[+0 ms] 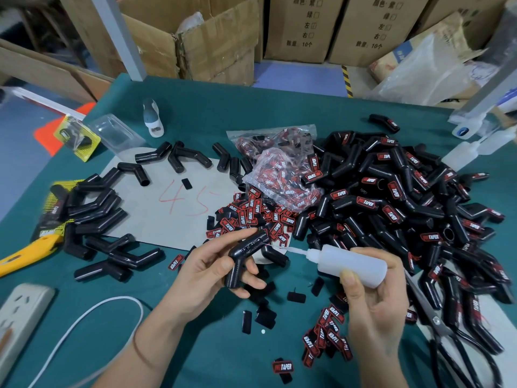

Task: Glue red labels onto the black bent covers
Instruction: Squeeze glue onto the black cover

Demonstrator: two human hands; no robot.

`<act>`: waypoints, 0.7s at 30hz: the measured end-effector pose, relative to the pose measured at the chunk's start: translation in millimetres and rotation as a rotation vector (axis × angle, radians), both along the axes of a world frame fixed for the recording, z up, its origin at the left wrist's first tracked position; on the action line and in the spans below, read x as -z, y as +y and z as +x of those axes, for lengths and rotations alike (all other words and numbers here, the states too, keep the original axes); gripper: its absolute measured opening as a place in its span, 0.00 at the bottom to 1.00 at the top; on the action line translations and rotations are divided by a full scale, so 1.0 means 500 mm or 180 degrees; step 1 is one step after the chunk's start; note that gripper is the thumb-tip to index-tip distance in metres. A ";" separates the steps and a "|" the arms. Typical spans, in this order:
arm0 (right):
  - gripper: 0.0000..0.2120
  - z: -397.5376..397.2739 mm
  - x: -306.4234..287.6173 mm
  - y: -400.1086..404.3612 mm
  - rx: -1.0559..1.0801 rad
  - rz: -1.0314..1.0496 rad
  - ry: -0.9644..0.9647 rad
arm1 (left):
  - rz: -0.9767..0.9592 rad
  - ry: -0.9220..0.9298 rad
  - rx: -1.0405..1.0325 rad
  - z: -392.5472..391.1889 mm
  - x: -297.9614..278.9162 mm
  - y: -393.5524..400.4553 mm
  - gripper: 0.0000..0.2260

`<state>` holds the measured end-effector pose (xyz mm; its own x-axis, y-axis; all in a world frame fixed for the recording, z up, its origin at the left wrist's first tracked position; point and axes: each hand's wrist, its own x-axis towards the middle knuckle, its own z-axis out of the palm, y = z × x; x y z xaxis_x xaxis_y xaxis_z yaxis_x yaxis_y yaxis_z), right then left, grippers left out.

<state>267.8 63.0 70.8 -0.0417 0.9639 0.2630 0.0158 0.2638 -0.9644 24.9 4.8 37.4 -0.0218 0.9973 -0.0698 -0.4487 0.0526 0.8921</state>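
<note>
My left hand (pixel 207 270) grips a black bent cover (pixel 246 254) above the green table, its recessed face turned up. My right hand (pixel 372 292) holds a translucent white glue bottle (pixel 349 264) on its side, with the thin nozzle pointing left and its tip just right of the cover. Loose red labels (pixel 251 214) lie in a heap behind my hands, and more red labels (pixel 327 331) lie near my right wrist. A big pile of labelled covers (pixel 405 197) fills the right side. Unlabelled covers (pixel 98 208) lie at the left.
A clear bag of labels (pixel 279 169) lies mid-table on grey card (pixel 167 208). Scissors (pixel 436 320) rest at the right edge, and a yellow knife (pixel 25 254) and a power strip (pixel 19 315) with white cable at the left. Cardboard boxes (pixel 305 26) stand behind the table.
</note>
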 end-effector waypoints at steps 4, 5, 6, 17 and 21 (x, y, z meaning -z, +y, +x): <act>0.14 -0.001 0.000 -0.003 -0.0035 0.0022 -0.0025 | -0.0014 -0.0013 -0.0006 0.002 -0.004 0.000 0.26; 0.13 0.001 0.000 -0.002 -0.0014 0.0019 -0.0025 | -0.0018 -0.0024 -0.0006 0.002 -0.005 0.000 0.26; 0.13 0.002 0.000 -0.001 0.0013 0.0012 -0.0021 | -0.0020 -0.0032 -0.0004 0.002 -0.006 0.000 0.26; 0.14 0.001 -0.001 0.000 0.0030 0.0026 0.0000 | -0.0021 -0.0039 0.0004 0.002 -0.007 0.000 0.26; 0.16 0.001 0.001 -0.002 0.0004 0.0012 -0.0003 | -0.0013 -0.0040 0.0006 0.002 -0.009 0.000 0.26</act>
<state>268.2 62.1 70.5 -0.0408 0.9630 0.2665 0.0171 0.2674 -0.9634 26.0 4.7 41.7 -0.0190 0.9971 -0.0742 -0.4598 0.0572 0.8862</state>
